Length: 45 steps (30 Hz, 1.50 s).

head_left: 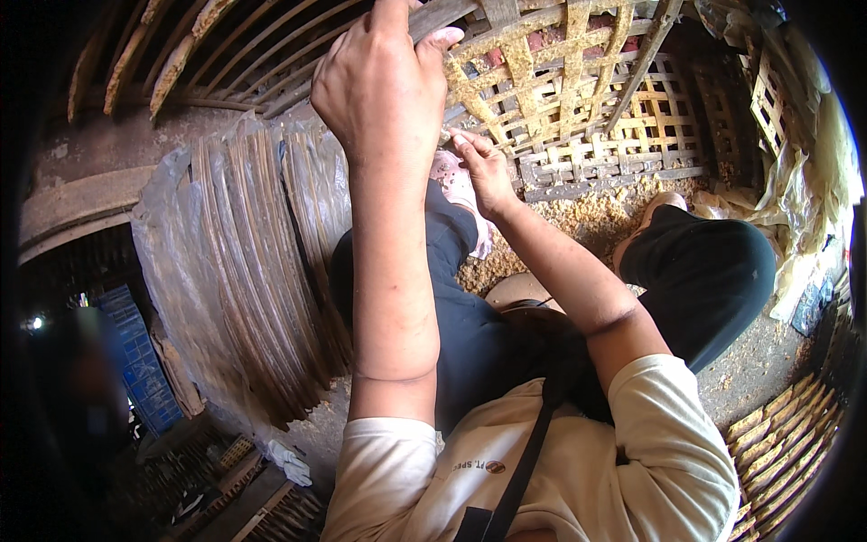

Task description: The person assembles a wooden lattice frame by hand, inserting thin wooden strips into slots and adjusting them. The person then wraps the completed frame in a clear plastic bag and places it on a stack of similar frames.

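A woven bamboo tray (533,72), its open lattice caked with yellowish residue, stands tilted in front of me at the top. My left hand (384,90) is closed on its wooden edge, with the thumb along the rim and most fingers hidden behind. Lower down, beside the lattice, my right hand (488,172) pinches thumb and forefinger together at the tray's lower left part. Whatever lies between those fingertips is too small to make out.
Yellowish crumbs (614,217) litter the floor between my legs. Plastic-covered stacked slatted pieces (253,271) stand at left, near a blue crate (140,361) and a dim person (86,388). Slatted racks (786,443) lie lower right; plastic sheeting (804,190) hangs at right.
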Available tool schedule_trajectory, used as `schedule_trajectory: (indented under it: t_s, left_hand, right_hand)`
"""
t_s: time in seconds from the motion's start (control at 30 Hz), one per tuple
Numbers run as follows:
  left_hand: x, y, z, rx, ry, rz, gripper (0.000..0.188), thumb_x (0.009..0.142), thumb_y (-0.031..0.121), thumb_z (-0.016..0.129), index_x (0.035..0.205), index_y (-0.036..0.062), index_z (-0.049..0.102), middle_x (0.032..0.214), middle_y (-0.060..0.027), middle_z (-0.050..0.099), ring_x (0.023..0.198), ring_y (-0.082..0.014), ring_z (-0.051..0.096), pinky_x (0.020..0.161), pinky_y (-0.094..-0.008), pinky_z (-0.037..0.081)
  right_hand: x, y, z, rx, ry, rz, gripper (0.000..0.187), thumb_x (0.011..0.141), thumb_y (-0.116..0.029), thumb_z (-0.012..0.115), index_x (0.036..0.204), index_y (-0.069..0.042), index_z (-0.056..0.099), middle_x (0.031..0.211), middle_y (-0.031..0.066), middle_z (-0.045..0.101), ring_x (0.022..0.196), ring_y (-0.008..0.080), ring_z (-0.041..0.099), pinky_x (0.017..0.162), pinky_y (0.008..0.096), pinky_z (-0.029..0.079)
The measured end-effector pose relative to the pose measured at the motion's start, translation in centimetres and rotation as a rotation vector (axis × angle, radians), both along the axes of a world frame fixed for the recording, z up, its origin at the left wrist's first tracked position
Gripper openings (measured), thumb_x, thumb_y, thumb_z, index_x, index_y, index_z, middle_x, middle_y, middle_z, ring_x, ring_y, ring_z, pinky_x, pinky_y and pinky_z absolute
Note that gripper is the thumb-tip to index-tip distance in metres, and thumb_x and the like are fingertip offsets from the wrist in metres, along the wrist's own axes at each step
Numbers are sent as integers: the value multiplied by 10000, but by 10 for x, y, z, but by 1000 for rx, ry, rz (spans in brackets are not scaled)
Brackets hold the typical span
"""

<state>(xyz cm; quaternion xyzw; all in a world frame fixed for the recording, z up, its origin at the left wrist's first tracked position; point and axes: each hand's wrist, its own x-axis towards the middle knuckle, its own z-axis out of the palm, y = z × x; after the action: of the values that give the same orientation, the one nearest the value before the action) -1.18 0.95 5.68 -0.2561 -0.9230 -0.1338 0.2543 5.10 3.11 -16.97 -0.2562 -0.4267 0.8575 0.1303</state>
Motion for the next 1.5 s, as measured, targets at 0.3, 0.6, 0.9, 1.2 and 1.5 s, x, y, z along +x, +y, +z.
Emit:
schedule_trajectory:
  t_s: [0.3, 0.6, 0.9, 1.2, 1.5]
  left_hand:
    - [-5, 3, 0, -2, 14, 13, 419, 765, 438, 724, 1048, 140, 638, 854, -134, 694, 826, -348, 667, 686, -461, 488]
    - [-5, 5, 0, -13, 25, 16, 431, 764, 436, 728, 1061, 138, 634, 874, -138, 694, 842, -351, 666, 694, -462, 487]
    - [-5, 5, 1, -15, 10, 35, 426, 768, 431, 726, 1059, 134, 632, 885, -135, 697, 864, -350, 668, 714, -468, 488]
    - [-3, 6, 2, -33, 6, 47, 440, 769, 441, 724, 1070, 134, 630, 884, -137, 696, 871, -355, 666, 725, -475, 486]
    - [-6, 7, -1, -32, 33, 43, 430, 765, 445, 725, 1055, 141, 634, 872, -138, 696, 870, -360, 664, 717, -471, 487]
  right_hand:
    - [-7, -12, -8, 287, -142, -271, 160, 931, -79, 588, 1055, -12, 664, 938, 41, 671, 821, 86, 577, 759, 234, 467]
    - [-4, -4, 4, 666, -181, -86, 153, 883, -118, 598, 963, -41, 703, 854, 155, 677, 689, 211, 629, 653, 313, 491]
    - [-5, -5, 43, -151, -123, -97, 180, 885, -151, 661, 996, -9, 661, 783, 7, 633, 596, 45, 491, 540, 210, 406]
    - [-15, 5, 10, 94, -17, -25, 164, 857, -137, 692, 930, 9, 676, 767, 56, 677, 614, 74, 572, 586, 237, 461]
    - [-6, -5, 5, 565, -139, -243, 237, 865, -192, 655, 1020, -16, 687, 944, 172, 662, 807, 309, 638, 771, 369, 498]
